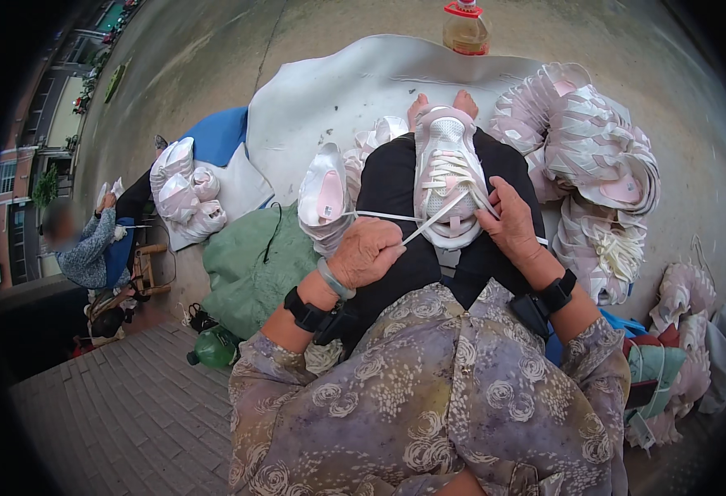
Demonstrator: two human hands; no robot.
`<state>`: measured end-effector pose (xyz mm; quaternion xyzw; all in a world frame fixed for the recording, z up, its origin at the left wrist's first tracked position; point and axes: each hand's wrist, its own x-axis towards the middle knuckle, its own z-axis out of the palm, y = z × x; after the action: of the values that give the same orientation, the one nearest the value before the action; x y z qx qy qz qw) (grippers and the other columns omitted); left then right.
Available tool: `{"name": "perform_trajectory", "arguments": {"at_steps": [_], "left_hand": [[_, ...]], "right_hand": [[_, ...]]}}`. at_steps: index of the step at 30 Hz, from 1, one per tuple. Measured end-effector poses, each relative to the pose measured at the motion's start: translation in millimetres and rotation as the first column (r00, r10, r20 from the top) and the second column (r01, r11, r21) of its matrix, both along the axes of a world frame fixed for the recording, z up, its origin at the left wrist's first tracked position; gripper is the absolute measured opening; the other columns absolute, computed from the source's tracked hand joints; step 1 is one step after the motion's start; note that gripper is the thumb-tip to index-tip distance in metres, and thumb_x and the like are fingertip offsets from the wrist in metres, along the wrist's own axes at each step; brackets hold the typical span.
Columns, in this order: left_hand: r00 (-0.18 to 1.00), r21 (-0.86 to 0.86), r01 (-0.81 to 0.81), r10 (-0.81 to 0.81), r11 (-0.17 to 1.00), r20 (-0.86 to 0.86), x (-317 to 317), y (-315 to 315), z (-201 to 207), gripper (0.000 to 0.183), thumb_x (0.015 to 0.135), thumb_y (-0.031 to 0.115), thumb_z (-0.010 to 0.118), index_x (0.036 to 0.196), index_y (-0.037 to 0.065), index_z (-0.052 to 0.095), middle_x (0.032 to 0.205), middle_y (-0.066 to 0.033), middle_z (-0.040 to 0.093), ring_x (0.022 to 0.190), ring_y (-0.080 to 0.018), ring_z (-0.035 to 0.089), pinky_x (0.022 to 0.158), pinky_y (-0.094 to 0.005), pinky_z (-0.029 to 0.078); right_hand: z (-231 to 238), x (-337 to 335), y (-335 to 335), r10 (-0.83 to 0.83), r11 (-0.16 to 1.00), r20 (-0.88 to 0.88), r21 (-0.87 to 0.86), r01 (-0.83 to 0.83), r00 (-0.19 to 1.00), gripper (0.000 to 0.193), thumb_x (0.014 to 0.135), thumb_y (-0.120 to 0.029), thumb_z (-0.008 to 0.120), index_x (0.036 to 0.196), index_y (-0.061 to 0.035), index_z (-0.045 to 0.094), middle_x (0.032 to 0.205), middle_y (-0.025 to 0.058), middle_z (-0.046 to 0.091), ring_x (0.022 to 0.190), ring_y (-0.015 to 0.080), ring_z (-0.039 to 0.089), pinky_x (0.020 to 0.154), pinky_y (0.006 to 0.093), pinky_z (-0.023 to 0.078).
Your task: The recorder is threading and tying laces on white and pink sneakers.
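A white and pink sneaker rests on my lap between my thighs, its toe pointing away from me. Cream laces cross over its tongue in several rows. My left hand is closed in a fist left of the heel, gripping a white shoelace that runs taut to the shoe. Another stretch of white lace passes behind that fist to the left. At the right side of the collar, my right hand pinches the lace between thumb and fingers. A second sneaker stands beside my left knee.
Bundled shoe uppers are heaped to my right, with more pale uppers at the left. A green sack and a green bottle lie by my left side. An oil jug stands ahead. Another person sits far left.
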<state>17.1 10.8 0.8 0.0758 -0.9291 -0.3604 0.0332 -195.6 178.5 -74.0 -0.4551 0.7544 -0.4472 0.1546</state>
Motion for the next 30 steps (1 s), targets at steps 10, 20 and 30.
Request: {"name": "perform_trajectory", "arguments": {"at_steps": [10,20,30], "left_hand": [[0.95,0.225,-0.313,0.308,0.923,0.055,-3.5,-7.4,2.0,0.011,0.077,0.01,0.06,0.083,0.002,0.056,0.058,-0.0046,0.052,0.051,-0.0129,0.048,0.05,-0.0267,0.04],[0.959,-0.012,-0.28,0.28,0.96,0.033,3.3,-23.2,8.6,0.015,0.074,0.015,0.061,0.085,0.006,0.058,0.063,-0.0113,0.057,0.059,-0.029,0.057,0.053,-0.0345,0.043],[0.968,-0.09,-0.251,0.252,0.964,-0.005,7.2,-29.1,-3.8,0.012,0.074,0.014,0.06,0.084,0.008,0.06,0.063,-0.0098,0.056,0.06,-0.0292,0.057,0.053,-0.0356,0.044]], "right_hand": [[61.0,-27.4,2.8,0.126,0.989,-0.304,0.112,-0.096,0.944,0.01,0.075,-0.013,0.062,0.083,-0.0087,0.057,0.069,0.0066,0.054,0.065,0.027,0.056,0.053,0.0351,0.043],[52.5,-33.2,15.9,0.159,0.986,-0.375,0.112,-0.125,0.913,0.008,0.078,-0.012,0.06,0.081,-0.0062,0.057,0.067,0.0094,0.055,0.06,0.0278,0.056,0.052,0.0325,0.043],[53.6,-45.6,26.8,0.139,0.949,0.003,0.286,-0.134,0.99,0.011,0.078,-0.017,0.059,0.081,-0.0073,0.056,0.065,0.0097,0.055,0.063,0.0299,0.056,0.056,0.0368,0.043]]}}
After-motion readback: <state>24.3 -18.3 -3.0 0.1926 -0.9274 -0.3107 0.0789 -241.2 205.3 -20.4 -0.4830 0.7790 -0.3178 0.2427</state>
